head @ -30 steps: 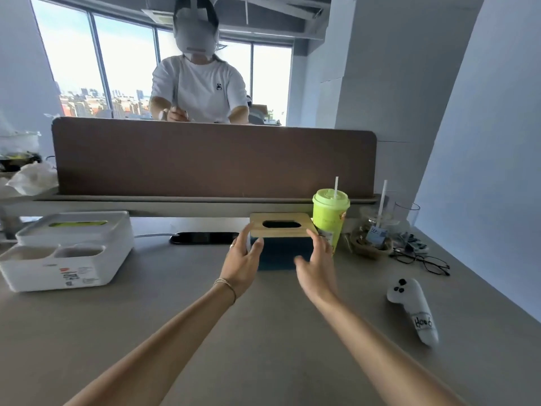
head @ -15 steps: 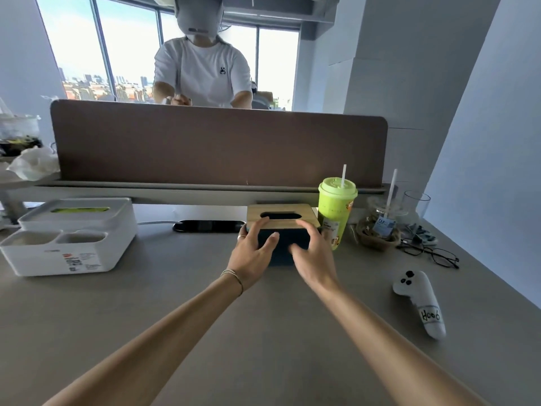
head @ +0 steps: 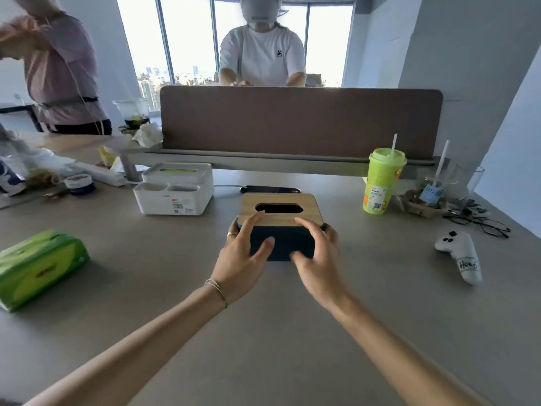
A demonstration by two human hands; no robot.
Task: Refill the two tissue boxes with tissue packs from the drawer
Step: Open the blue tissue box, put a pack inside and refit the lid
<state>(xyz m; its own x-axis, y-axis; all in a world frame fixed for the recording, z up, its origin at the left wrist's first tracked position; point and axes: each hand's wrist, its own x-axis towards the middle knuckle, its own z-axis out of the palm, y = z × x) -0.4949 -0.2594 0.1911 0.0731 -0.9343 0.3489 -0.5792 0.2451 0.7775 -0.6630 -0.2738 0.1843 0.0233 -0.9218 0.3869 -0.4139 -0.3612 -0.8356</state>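
Note:
A dark blue tissue box with a wooden slotted lid sits mid-desk. My left hand grips its left front corner and my right hand grips its right front corner. The slot looks dark, with no tissue showing. A white tissue box with front compartments and a green-tinted slot stands further back to the left. A green tissue pack lies at the desk's left edge. No drawer is visible.
A green lidded cup with a straw stands back right, beside a glass, clutter and spectacles. A white controller lies at right. A black phone lies behind the blue box. A brown divider closes the back; two people stand beyond.
The blue box has been pulled away from the green cup, toward me and to the left, with both hands on it. The view has swung left, revealing the green pack.

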